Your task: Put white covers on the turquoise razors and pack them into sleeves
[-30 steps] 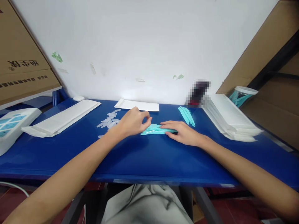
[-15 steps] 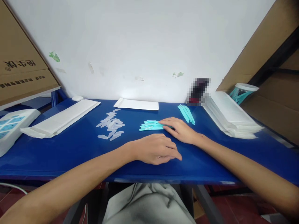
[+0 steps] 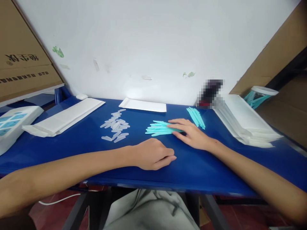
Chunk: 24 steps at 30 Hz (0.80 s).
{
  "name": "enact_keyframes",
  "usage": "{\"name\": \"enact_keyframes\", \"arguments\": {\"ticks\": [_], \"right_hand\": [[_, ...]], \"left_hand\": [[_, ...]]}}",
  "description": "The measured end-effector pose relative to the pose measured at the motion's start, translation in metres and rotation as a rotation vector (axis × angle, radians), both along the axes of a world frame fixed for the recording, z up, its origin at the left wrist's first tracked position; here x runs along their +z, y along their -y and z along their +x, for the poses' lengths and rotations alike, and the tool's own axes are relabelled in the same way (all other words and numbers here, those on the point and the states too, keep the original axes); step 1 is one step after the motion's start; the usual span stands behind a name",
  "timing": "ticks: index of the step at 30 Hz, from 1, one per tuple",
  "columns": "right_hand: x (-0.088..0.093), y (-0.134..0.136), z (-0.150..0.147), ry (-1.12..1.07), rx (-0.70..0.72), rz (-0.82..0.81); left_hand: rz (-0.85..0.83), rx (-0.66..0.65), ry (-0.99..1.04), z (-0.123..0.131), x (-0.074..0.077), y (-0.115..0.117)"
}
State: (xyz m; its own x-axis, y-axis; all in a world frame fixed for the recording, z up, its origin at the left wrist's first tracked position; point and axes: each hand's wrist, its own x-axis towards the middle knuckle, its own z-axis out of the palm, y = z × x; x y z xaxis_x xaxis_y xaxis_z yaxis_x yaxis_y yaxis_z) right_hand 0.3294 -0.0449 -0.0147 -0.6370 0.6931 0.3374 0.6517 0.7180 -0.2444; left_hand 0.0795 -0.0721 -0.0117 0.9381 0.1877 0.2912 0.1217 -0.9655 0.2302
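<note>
My right hand [image 3: 190, 133] lies open over a pile of thin turquoise sticks [image 3: 158, 128], fingers stretched out and touching their right ends. Those sticks are fanned slightly, pointing left. My left hand [image 3: 154, 155] rests nearer the table's front edge with its fingers curled in; nothing shows in it, and its palm side is hidden. Left of the turquoise pile is a loose heap of small translucent, cap-like pieces [image 3: 116, 125]. Beyond my right hand lies a second bunch of turquoise sticks [image 3: 196, 117].
White padded envelopes lie at the left [image 3: 67, 116], at the back [image 3: 144, 105] and stacked at the right [image 3: 249, 119]. A white tray with blue compartments [image 3: 19, 123] is far left. A tub of turquoise sticks [image 3: 260, 95] stands far right. The wall bounds the blue table [image 3: 79, 159].
The turquoise sticks under my right hand have spread wider. My left hand has drawn slightly left and its fingers have curled in. The whole view has shifted a little.
</note>
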Motion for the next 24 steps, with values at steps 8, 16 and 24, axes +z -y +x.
{"name": "enact_keyframes", "arguments": {"ticks": [8, 16, 24], "right_hand": [[0.004, 0.001, -0.002, -0.019, 0.073, -0.005], [0.004, 0.003, 0.001, 0.064, 0.145, -0.084], [0.005, 0.005, 0.001, 0.044, 0.100, -0.098]], "left_hand": [[0.127, 0.093, 0.066, -0.004, -0.005, 0.006], [-0.030, 0.206, -0.107, -0.006, 0.002, 0.022], [-0.050, 0.341, -0.093, -0.007, -0.005, 0.027]]}}
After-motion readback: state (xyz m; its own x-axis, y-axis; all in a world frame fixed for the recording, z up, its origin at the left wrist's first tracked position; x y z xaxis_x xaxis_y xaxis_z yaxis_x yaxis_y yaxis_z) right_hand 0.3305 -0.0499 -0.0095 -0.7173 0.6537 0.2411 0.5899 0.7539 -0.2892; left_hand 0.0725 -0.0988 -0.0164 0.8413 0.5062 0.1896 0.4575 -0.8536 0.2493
